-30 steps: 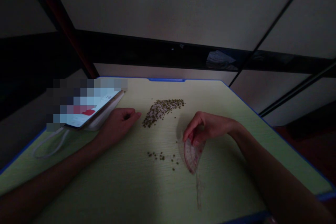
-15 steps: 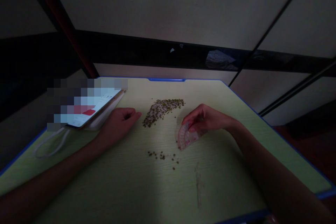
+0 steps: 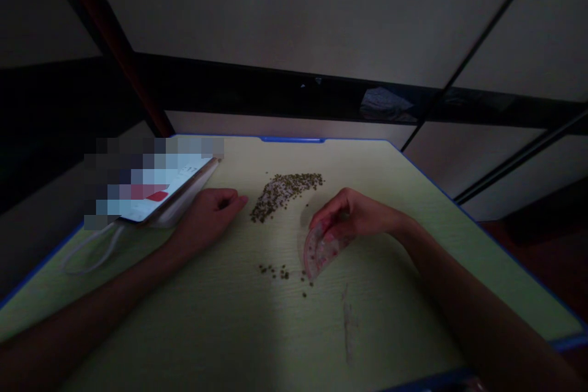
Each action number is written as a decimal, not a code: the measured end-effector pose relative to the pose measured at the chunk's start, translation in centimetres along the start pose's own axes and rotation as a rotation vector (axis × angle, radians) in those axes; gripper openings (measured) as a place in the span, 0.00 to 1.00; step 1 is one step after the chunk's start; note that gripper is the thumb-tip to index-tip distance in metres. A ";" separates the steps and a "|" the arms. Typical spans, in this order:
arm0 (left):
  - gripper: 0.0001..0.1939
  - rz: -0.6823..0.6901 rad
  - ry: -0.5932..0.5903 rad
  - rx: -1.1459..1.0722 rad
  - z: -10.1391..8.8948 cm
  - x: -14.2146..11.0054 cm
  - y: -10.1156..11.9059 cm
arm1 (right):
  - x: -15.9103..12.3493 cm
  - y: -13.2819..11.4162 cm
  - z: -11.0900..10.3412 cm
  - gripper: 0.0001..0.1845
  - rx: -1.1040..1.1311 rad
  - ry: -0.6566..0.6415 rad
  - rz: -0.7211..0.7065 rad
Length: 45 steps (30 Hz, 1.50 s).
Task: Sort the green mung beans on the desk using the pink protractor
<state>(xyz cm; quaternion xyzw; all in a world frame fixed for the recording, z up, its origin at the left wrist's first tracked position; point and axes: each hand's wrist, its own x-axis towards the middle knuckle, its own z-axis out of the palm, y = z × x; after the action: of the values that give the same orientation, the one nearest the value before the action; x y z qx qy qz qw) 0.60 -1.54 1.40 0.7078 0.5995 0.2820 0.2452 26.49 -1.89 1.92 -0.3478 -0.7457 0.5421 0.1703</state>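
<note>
A pile of small green beans (image 3: 285, 193) lies on the pale green desk (image 3: 220, 324). A smaller scatter of loose beans (image 3: 285, 274) lies nearer to me. My right hand (image 3: 356, 217) pinches a clear pink protractor (image 3: 316, 251), holding it on edge just right of the loose beans. My left hand (image 3: 209, 217) rests on the desk with its fingers curled, fingertips pointing at the big pile. Nothing shows in the left hand.
A lit phone (image 3: 156, 193) lies at the desk's left on a white case or pad, with a white cable (image 3: 87, 251) looping from it. The desk has a blue rim (image 3: 291, 139). A dim wall and dark rails stand behind.
My right hand has carried the protractor leftward, from lower right of the loose beans to right beside them, and turned it. The left hand has stayed put.
</note>
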 end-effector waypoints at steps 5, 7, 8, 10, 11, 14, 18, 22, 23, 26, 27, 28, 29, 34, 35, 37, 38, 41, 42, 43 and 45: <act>0.17 -0.009 0.001 0.013 -0.1 -0.1 0.2 | -0.3 -0.5 -0.2 0.13 -0.024 -0.080 0.062; 0.17 -0.005 0.006 0.015 -0.1 -0.1 0.2 | -0.3 -0.6 -0.1 0.13 -0.030 -0.084 0.066; 0.17 -0.005 0.003 0.014 -0.1 -0.1 0.2 | -0.3 -0.7 -0.1 0.13 -0.029 -0.082 0.065; 0.17 -0.011 -0.002 0.011 -0.1 0.0 0.2 | -0.3 -0.6 -0.1 0.14 -0.024 -0.070 0.060; 0.17 -0.016 -0.004 0.013 -0.1 0.0 0.1 | -0.3 -0.5 -0.1 0.14 -0.018 -0.057 0.058; 0.17 -0.018 -0.002 0.013 0.0 0.0 0.0 | -0.2 -0.1 -0.3 0.14 0.019 -0.006 0.054; 0.17 -0.001 -0.007 0.015 0.0 0.0 0.1 | 0.0 0.2 -0.2 0.13 0.048 0.032 0.029; 0.17 -0.009 -0.007 0.044 -0.1 0.0 0.2 | 0.2 0.2 0.2 0.13 0.057 0.013 -0.009; 0.17 -0.009 -0.010 0.049 -0.1 0.0 0.1 | 0.3 0.1 0.3 0.13 0.066 0.018 -0.006; 0.17 -0.003 -0.014 0.055 0.0 0.1 -0.1 | 0.4 0.0 0.3 0.14 0.086 0.073 0.009; 0.17 -0.004 -0.014 0.056 0.0 0.1 -0.1 | 0.4 0.0 0.3 0.15 0.089 0.098 0.007; 0.17 -0.005 -0.013 0.058 0.0 0.1 -0.2 | 0.4 0.0 0.2 0.15 0.091 0.118 0.002; 0.17 -0.006 -0.014 0.056 0.0 0.1 -0.2 | 0.4 0.1 0.2 0.15 0.092 0.133 -0.002; 0.17 -0.008 -0.021 0.054 0.0 0.0 -0.1 | 0.4 0.4 0.2 0.15 0.082 0.132 0.014; 0.17 -0.005 -0.022 0.056 0.0 0.0 -0.1 | 0.4 0.4 0.3 0.15 0.078 0.121 0.016; 0.17 0.004 -0.023 0.060 0.0 0.0 -0.1 | 0.4 0.4 0.4 0.15 0.063 0.111 0.017; 0.17 0.005 -0.022 0.059 0.0 0.0 -0.2 | 0.5 0.3 0.6 0.15 0.053 0.114 0.016; 0.17 0.006 -0.018 0.060 0.0 0.1 -0.3 | 0.6 -0.1 1.0 0.14 0.029 0.112 0.009; 0.17 0.006 -0.017 0.061 0.0 0.1 -0.3 | 0.6 -0.3 1.1 0.14 0.025 0.101 0.004; 0.17 0.006 -0.014 0.060 0.0 0.0 -0.2 | 0.6 -0.5 1.2 0.14 0.024 0.085 0.000; 0.17 0.005 -0.007 0.052 0.0 0.0 -0.1 | 0.6 -0.7 1.4 0.14 0.028 0.059 -0.005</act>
<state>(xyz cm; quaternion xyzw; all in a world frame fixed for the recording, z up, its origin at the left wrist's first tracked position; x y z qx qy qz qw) 0.54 -1.55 1.36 0.7164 0.6039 0.2645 0.2283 24.96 -2.51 2.03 -0.3592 -0.7337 0.5415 0.1984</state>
